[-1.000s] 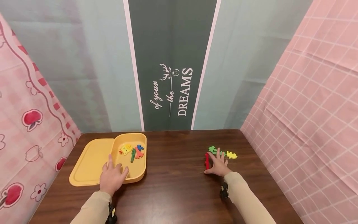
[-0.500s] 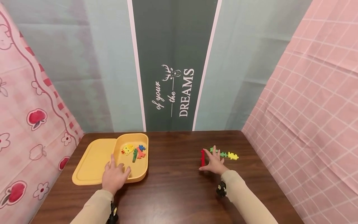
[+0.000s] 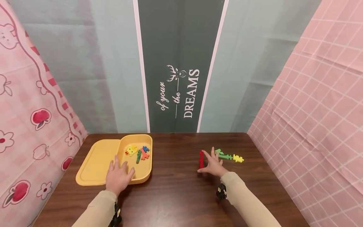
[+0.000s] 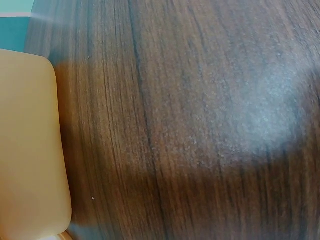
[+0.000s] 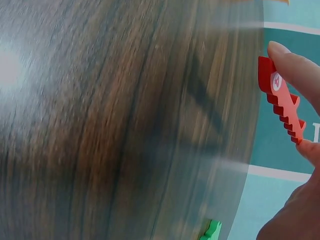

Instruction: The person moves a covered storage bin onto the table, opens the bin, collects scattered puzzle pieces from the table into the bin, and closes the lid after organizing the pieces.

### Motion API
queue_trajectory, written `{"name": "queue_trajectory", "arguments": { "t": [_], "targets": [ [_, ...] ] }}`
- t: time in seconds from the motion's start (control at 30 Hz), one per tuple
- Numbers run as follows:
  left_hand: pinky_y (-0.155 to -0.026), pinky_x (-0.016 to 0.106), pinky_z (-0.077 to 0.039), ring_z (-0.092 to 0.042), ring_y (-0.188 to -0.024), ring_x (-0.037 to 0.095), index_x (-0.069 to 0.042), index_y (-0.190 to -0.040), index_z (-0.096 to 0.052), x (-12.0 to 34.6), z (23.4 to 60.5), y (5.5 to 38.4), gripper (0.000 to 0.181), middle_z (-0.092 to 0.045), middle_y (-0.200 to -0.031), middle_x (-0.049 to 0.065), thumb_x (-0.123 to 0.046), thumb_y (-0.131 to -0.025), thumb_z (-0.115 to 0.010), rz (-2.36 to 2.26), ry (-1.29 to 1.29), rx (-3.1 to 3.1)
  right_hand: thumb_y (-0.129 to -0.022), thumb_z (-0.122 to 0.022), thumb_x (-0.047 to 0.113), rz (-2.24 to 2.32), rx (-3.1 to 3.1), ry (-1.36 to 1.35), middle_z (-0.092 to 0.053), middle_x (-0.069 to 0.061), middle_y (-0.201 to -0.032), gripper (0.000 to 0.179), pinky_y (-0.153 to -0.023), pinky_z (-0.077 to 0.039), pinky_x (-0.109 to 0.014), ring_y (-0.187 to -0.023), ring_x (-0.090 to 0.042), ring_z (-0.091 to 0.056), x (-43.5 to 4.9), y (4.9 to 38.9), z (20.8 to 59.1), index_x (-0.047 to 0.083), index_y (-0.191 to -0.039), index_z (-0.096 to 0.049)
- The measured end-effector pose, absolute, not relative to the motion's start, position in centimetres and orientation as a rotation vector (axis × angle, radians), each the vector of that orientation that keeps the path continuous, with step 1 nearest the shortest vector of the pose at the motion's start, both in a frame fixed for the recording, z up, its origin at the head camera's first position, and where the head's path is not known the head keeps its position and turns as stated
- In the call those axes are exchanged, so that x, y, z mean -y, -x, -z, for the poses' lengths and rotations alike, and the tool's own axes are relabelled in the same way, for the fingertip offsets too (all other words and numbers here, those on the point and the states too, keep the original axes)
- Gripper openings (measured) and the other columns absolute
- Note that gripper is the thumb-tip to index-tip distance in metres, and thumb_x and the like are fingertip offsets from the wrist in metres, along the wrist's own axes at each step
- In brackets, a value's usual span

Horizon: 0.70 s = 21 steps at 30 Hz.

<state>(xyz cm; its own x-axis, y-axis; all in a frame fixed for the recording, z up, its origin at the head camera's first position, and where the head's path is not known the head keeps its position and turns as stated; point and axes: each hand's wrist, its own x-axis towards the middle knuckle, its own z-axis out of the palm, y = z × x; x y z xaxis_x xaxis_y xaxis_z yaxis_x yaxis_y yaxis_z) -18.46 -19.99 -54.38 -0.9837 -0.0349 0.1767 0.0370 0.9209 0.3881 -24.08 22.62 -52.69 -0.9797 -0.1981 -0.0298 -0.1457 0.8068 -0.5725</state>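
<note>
My right hand pinches a long red toy piece endwise between thumb and fingertip. In the right wrist view this red piece is held off the tabletop, with a toothed edge and a small round white mark. Green puzzle pieces and a yellow puzzle piece lie just beyond that hand. My left hand is at the near left side of the yellow box, fingers spread and holding nothing; whether it touches the wall I cannot tell.
Inside the box lie a yellow animal-face piece, a dark green piece, an orange piece and a blue piece. A flat yellow lid lies left of it. Curtains surround the brown table.
My right hand has carried the red piece leftward, away from the green and yellow pieces. The left hand stays by the box while the head view shifts slightly.
</note>
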Motion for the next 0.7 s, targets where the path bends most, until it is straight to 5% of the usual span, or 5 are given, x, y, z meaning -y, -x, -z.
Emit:
{"name": "queue_trajectory", "arguments": {
  "t": [0.4, 0.7],
  "targets": [
    [-0.098, 0.07, -0.009, -0.007, -0.133, 0.051, 0.003, -0.143, -0.029, 20.0, 53.8, 18.8, 0.081, -0.01, -0.146, 0.036, -0.054, -0.088, -0.049, 0.598, 0.015, 2.869, -0.064, -0.085, 0.034, 0.956, -2.911, 0.326, 0.009, -0.027, -0.151, 0.1, -0.09, -0.002, -0.078, -0.133, -0.052, 0.009, -20.4, 24.1, 52.0, 0.016, -0.146, -0.03],
    [-0.096, 0.073, -0.009, -0.005, -0.13, 0.057, 0.003, -0.143, -0.028, 20.2, 53.2, 18.4, 0.086, -0.008, -0.146, 0.037, -0.06, -0.087, -0.046, 0.661, 0.02, 2.943, -0.063, -0.085, 0.032, 0.975, -2.913, 0.34, 0.005, -0.028, -0.151, 0.1, -0.09, -0.003, -0.078, -0.134, -0.052, 0.007, -19.8, 23.5, 52.1, 0.014, -0.145, -0.032]
  ]
}}
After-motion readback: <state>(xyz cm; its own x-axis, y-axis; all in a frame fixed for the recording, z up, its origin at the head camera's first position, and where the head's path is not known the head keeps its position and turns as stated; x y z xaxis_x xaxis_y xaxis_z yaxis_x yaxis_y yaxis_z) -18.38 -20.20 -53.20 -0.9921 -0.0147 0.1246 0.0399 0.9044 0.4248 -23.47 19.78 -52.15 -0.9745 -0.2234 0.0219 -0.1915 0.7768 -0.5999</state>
